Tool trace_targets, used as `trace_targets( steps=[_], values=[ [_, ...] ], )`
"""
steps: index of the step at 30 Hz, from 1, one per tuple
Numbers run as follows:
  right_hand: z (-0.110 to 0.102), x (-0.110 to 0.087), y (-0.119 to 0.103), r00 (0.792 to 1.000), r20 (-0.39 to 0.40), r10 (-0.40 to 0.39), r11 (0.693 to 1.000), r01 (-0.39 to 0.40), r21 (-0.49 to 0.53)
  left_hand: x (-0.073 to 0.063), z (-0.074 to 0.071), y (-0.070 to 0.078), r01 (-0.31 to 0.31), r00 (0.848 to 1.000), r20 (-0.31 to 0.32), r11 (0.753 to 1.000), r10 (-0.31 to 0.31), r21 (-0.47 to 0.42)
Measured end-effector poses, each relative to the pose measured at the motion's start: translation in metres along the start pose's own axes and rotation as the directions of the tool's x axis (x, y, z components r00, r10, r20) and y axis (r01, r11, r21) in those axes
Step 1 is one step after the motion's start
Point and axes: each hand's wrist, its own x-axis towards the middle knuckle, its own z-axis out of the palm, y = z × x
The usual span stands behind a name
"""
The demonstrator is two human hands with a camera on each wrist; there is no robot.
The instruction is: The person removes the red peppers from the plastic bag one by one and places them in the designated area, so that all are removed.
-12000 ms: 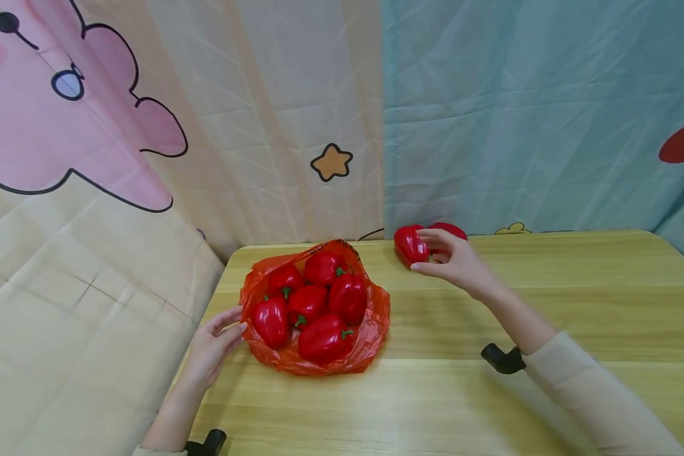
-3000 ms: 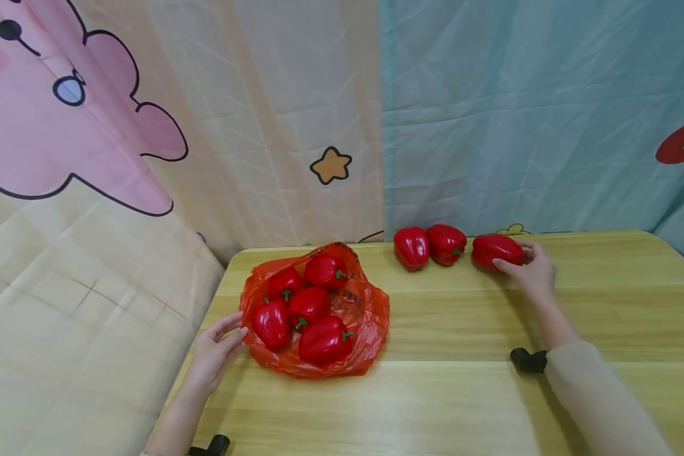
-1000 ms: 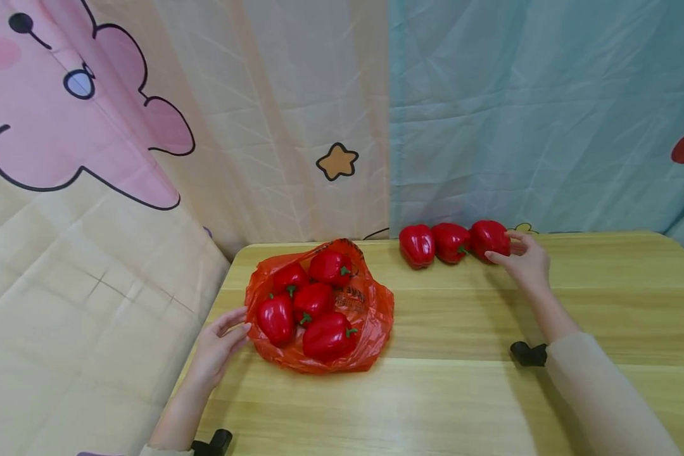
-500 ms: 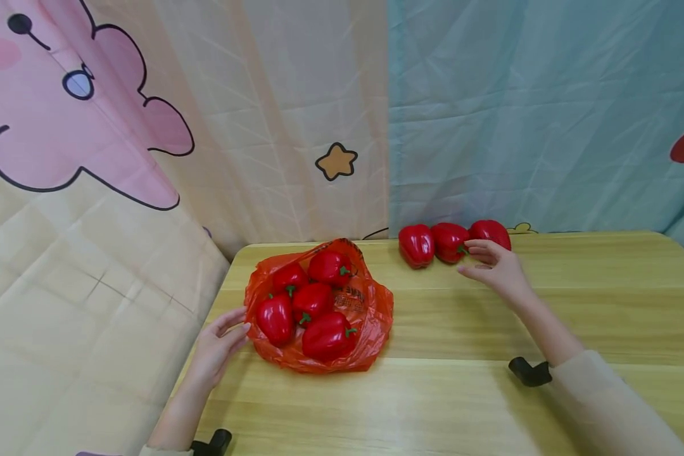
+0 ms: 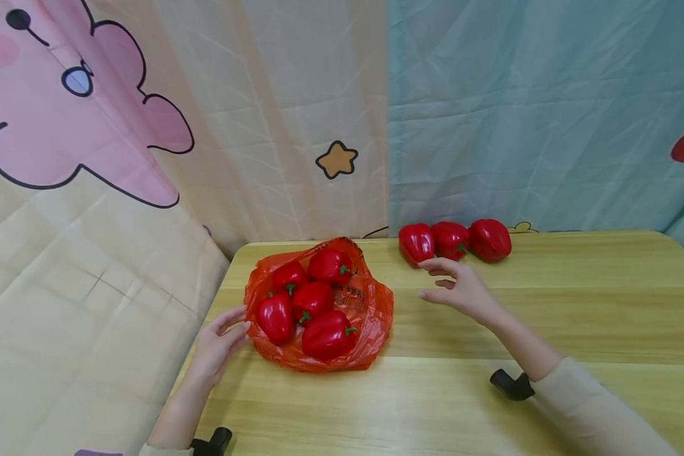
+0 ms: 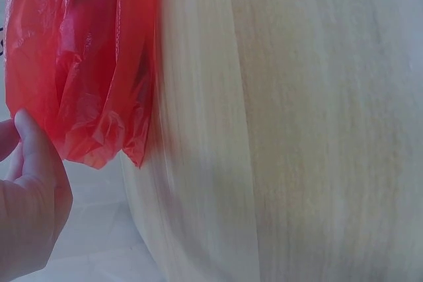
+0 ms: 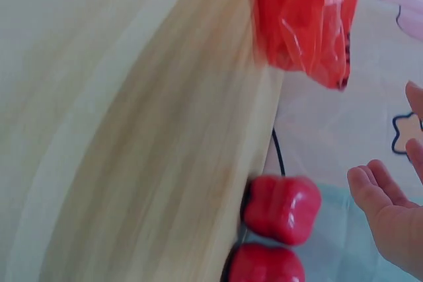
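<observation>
An orange-red plastic bag (image 5: 376,323) stands wide at its mouth on the left of the table, with several red bell peppers (image 5: 327,334) inside, green stems showing. My left hand (image 5: 213,348) pinches the bag's left edge between thumb and fingers; the left wrist view has the thumb tip against the film. Three more bell peppers (image 5: 490,240) lie side by side along the table's back edge. In front of the leftmost one hovers my right hand (image 5: 462,291), fingers spread apart and holding nothing. The right wrist view also has that hand (image 7: 390,216) away from the peppers (image 7: 283,208).
A light wooden table (image 5: 410,405) carries everything. Right behind its back edge hangs a printed curtain (image 5: 519,126), and another cloth drops along the left side. Black camera mounts (image 5: 512,384) are strapped at the wrists.
One pepper has left the bag and joined the row at the back, where the right hand let go of it. That hand has since moved left toward the bag. The left hand stays put.
</observation>
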Motion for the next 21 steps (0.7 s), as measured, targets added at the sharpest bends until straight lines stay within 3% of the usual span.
trace_targets(
  steps=[11, 21],
  values=[
    [0.04, 0.002, -0.013, 0.985, 0.128, -0.114, 0.989, 0.101, 0.105, 0.0, 0.001, 0.002, 0.01, 1.0, -0.004, 1.0, -0.01, 0.018],
    [0.071, 0.008, -0.026, 0.958, 0.26, -0.122, 0.983, 0.082, 0.162, 0.0, 0.001, 0.002, -0.001, 1.0, 0.006, 1.0, 0.0, 0.006]
  ],
)
